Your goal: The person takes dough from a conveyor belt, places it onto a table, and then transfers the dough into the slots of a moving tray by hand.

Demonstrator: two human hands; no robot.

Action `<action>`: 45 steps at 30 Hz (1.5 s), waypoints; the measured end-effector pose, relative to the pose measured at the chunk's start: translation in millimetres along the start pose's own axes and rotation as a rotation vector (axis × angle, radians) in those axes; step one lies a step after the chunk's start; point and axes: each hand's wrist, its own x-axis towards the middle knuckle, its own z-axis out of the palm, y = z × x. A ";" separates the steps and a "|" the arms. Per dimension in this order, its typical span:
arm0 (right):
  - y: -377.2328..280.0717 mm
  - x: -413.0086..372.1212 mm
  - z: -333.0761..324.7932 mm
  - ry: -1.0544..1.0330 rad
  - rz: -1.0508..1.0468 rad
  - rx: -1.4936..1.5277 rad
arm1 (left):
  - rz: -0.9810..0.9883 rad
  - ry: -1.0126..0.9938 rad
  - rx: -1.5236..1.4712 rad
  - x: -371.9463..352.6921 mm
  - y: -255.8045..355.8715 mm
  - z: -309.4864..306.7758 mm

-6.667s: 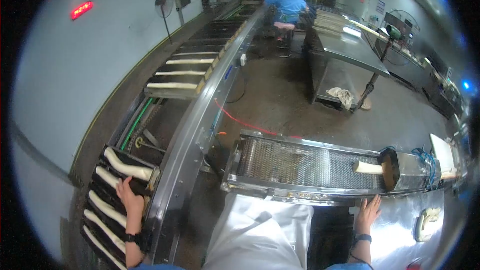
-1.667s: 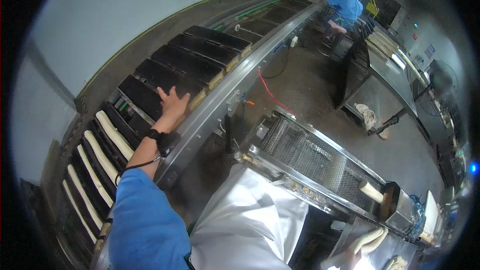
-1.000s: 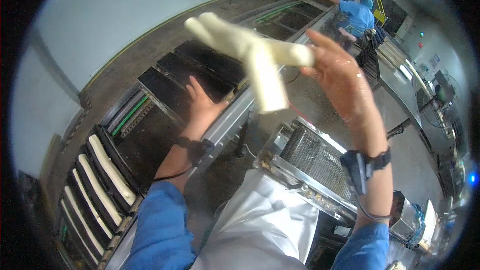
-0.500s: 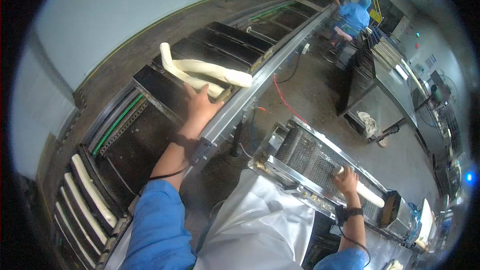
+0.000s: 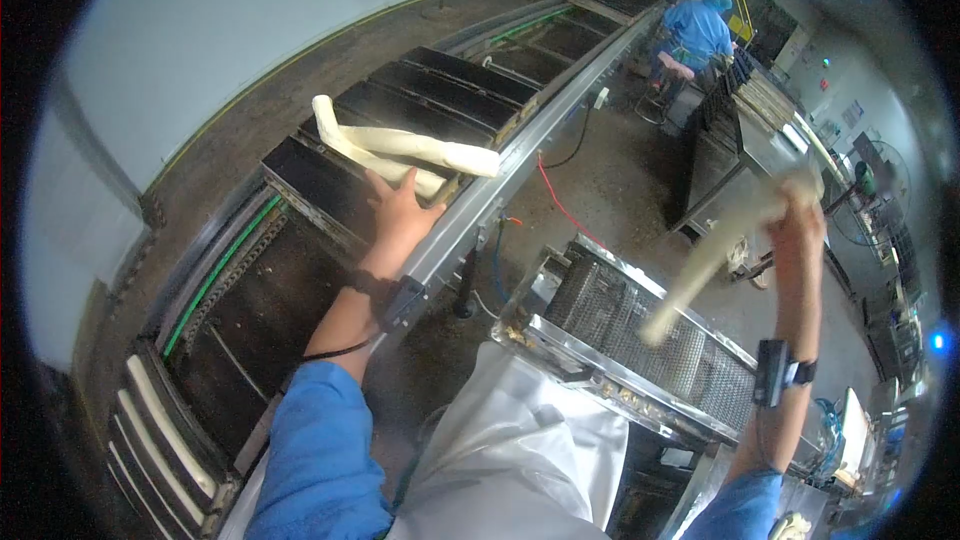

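Note:
My right hand [image 5: 797, 225] is raised and blurred, wrapped round one end of a long pale dough roll [image 5: 695, 280]. The roll slants down to the left over a small metal mesh conveyor [image 5: 615, 302]. On the other side, my left hand [image 5: 402, 220] rests with fingers spread on a black tray [image 5: 312, 180] of the long conveyor line. Its fingertips are right at the near end of a bent dough roll [image 5: 328, 125]. Another dough roll [image 5: 440, 148] lies partly across that one, its right end by the metal side rail [image 5: 520, 165].
Several thin dough strips [image 5: 170, 425] lie in slots at the lower left. A person in blue [image 5: 695, 28] sits beside the line farther back. A metal table [image 5: 765, 150] stands at right, with a red cable [image 5: 560, 195] on the floor.
My right hand has lifted the dough roll off the mesh conveyor, up and to the right, and tilted it. My left hand stays in nearly the same place.

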 end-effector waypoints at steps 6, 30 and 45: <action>-72.9 -11.2 92.0 -0.466 -0.270 0.439 | -0.009 0.018 -0.064 -0.7 -7.5 -1.5; 116.3 -266.8 -49.9 -0.045 0.697 0.194 | 0.647 0.373 -0.057 36.0 -50.7 -109.7; 153.1 -217.4 -39.6 -0.256 0.609 0.061 | -0.301 0.477 -0.722 -33.3 -203.6 -278.1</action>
